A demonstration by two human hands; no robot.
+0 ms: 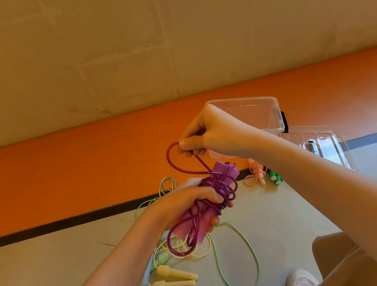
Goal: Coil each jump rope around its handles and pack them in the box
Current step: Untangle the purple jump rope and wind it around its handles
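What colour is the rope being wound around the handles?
Purple rope, on pink-purple handles; seen in the head view.

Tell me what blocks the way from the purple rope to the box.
Nothing solid does. The purple rope sits in the left hand; the box lies open beyond it. Only the right hand, pinching the rope's loose loop, hangs between them.
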